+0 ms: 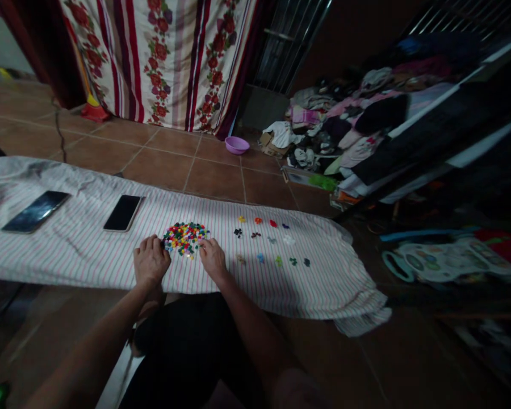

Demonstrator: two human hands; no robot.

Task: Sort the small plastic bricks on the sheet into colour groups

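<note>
A mixed pile of tiny coloured plastic pieces (185,234) lies on the striped cloth in front of me. My left hand (151,259) rests at the pile's left edge, fingers curled in; whatever they hold, if anything, is hidden. At the right edge, my right hand (213,258) has thumb and fingers pinched together, their contents too small to make out. Further right, small single-colour groups sit in three rows, among them yellow pieces (241,219), red pieces (273,223), black pieces (238,233), white pieces (288,240) and light blue pieces (260,258).
The striped cloth (323,284) covers a long, low surface. A phone (123,213) and a larger dark-screened device (36,212) lie left of the pile. Beyond are a purple basin (237,145), a floral curtain (166,62) and heaped clothes (344,122). A toy-like panel (447,260) stands right.
</note>
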